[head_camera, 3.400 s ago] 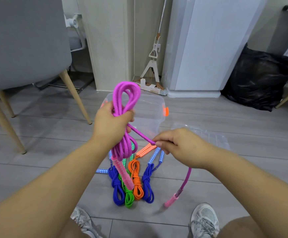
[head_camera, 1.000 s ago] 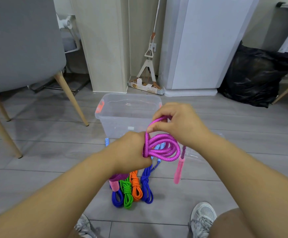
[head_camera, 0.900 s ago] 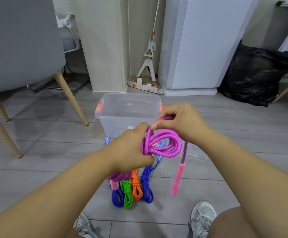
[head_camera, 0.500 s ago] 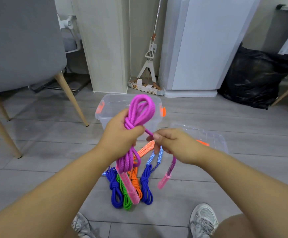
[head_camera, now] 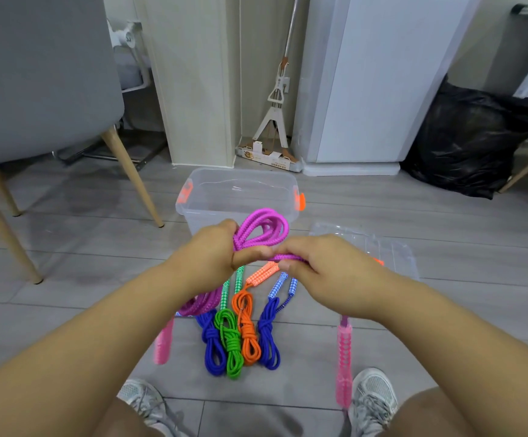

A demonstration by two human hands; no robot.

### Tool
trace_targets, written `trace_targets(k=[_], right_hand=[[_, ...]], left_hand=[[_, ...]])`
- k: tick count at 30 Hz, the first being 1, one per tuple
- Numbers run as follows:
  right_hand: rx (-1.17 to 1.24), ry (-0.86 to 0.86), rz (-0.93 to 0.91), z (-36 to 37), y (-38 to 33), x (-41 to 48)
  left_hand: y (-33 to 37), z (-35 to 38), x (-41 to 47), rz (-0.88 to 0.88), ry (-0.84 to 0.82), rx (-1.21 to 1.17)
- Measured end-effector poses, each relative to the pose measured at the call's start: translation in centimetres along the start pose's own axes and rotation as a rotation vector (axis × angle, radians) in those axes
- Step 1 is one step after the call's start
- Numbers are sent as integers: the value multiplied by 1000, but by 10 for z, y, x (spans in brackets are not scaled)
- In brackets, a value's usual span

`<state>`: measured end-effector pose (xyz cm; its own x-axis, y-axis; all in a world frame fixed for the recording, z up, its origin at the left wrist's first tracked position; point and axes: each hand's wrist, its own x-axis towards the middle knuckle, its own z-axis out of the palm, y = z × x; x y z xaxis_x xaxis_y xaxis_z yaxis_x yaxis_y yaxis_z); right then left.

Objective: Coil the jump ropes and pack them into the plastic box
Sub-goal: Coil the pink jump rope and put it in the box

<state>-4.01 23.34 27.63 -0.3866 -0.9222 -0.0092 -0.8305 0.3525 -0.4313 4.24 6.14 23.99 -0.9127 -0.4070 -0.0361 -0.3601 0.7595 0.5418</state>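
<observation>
1. The left hand (head_camera: 206,260), mid-frame, is clenched round the middle of the purple rope (head_camera: 264,227). This keeps the gathered loops together. One loop stands above the fist and others hang below it.
2. The right hand (head_camera: 329,275), just right of it, pinches the rope's free strand between thumb and fingertips, close against the left thumb. I judge it is winding that strand round the bundle to bind it.
3. The pink handles (head_camera: 162,345) hang loose, one at lower left and the other below the right wrist. The tail looks short, so the wrap is probably nearly done.
4. Four tied coils (head_camera: 246,339) (blue, green, orange, blue) lie side by side on the floor (head_camera: 67,279) under the hands, ready for packing.
5. The box (head_camera: 207,200) stands open just above the hands in the frame, and no rope shows in it. Its lid (head_camera: 389,250) lies at right.
</observation>
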Motion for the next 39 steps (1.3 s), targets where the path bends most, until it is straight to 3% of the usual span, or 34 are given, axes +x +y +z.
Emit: trace_targets(k=[6, 11, 16, 21, 23, 26, 29, 33, 39], right_hand=[[24, 150, -127, -4, -2, 11], [146, 238, -88, -10, 8, 27], [477, 205, 38, -12, 25, 39], [491, 92, 105, -2, 32, 40], [474, -3, 121, 4, 29, 36], [436, -93, 125, 9, 22, 30], [376, -73, 103, 9, 10, 26], [273, -55, 48, 8, -7, 23], [201, -74, 19, 5, -7, 18]], left_hand=[[1, 5, 0, 93, -192, 123], [6, 13, -6, 245, -92, 180], [15, 9, -14, 299, -85, -111], [18, 7, -15, 240, -31, -671], [20, 6, -11, 212, 54, -761], [20, 3, -6, 147, 230, -712], [16, 4, -2, 83, 319, -631], [10, 4, 2, -8, 333, -519], [7, 5, 5, 3, 310, -380]])
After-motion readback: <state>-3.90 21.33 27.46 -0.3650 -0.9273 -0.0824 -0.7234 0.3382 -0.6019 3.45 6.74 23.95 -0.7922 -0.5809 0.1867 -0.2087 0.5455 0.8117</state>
